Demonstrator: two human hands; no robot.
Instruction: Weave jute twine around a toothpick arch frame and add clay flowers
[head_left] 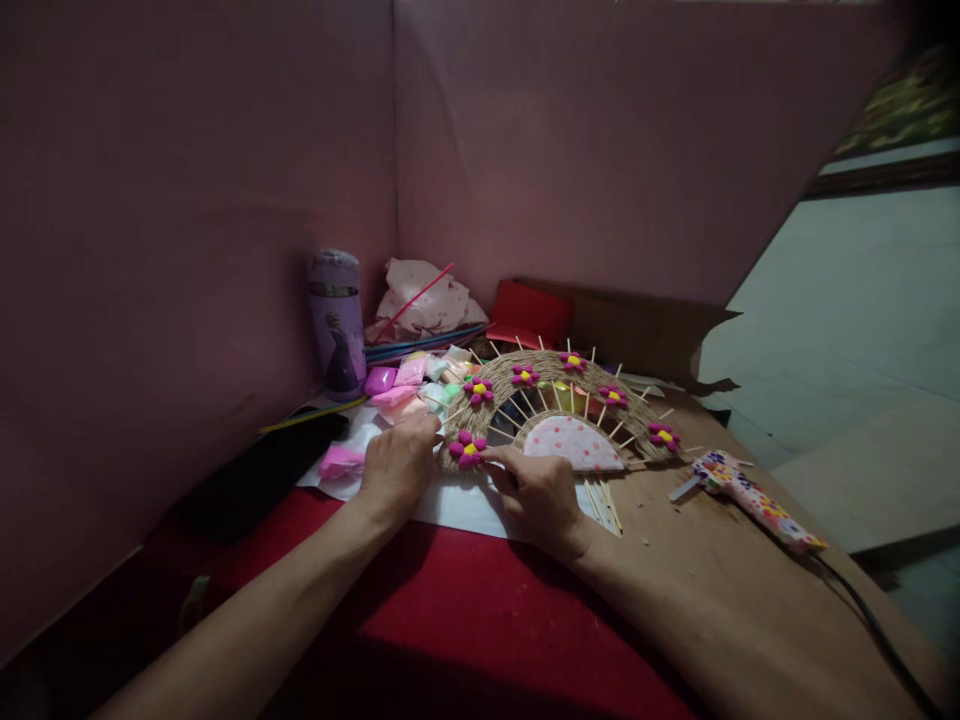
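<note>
A half-round woven twine fan (547,366) with thin sticks poking out lies before me. Magenta flowers with yellow centres sit along its band, and a white dotted half-circle (574,443) fills the inner part. My left hand (399,465) is closed at the fan's left end, its fingertips partly hidden. My right hand (544,498) has curled fingers, with the index fingertip and thumb at the lower-left flower (469,450). Whether that flower is pinched or only pressed is hard to see.
A purple tumbler (337,330) and small bags of coloured clay (409,372) stand left. Right, a flower-patterned glue gun (757,500) with a black cord lies on cardboard (675,570). Loose sticks (604,503) lie below the fan. Pink walls enclose the back.
</note>
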